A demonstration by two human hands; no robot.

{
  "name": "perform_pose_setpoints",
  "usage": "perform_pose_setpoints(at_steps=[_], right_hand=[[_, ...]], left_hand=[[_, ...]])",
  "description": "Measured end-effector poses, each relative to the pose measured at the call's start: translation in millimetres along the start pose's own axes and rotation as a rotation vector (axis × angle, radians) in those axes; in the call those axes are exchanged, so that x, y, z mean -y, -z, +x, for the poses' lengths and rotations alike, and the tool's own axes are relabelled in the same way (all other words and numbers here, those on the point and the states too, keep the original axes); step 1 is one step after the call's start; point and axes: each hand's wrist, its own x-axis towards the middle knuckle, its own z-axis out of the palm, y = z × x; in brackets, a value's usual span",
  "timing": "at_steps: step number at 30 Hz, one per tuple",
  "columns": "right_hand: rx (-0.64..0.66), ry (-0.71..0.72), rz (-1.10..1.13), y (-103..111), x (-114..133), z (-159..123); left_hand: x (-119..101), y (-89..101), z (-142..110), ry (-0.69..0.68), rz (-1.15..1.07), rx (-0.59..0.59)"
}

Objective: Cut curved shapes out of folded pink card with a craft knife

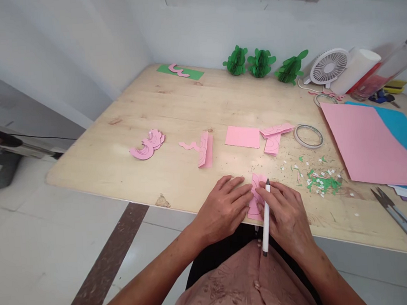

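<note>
My left hand (pixel 224 207) lies flat at the table's front edge. Its outstretched fingertips touch a small pink paper strip (pixel 254 207) that bears drawn curved lines. A white pen (pixel 266 222) with dark ends is held in my right hand (pixel 286 209), slanting across the fingers. The right fingertips also rest on the strip's right side and hide part of it. Beyond the hands lie a plain pink rectangle (pixel 242 136), folded pink pieces with drawn curves (pixel 272 143), and another folded piece (pixel 205 151) beside a wavy cutout. Stacked curvy pink cutouts (pixel 144 149) sit farther left.
Right of my hands are green and white scraps (pixel 324 181), a tape roll (pixel 309 136), scissors (pixel 398 215) and large pink sheets (pixel 373 140). Green paper ornaments (pixel 262 63) and a small white fan (pixel 329 67) stand by the wall. A green strip (pixel 194 73) lies far left.
</note>
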Motion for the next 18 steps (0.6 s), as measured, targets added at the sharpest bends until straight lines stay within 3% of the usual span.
perform_pose_setpoints(at_steps=[18], right_hand=[[-0.006, 0.002, -0.001, -0.2, 0.2, 0.2]], left_hand=[[0.4, 0.4, 0.3, 0.002, -0.011, -0.004]])
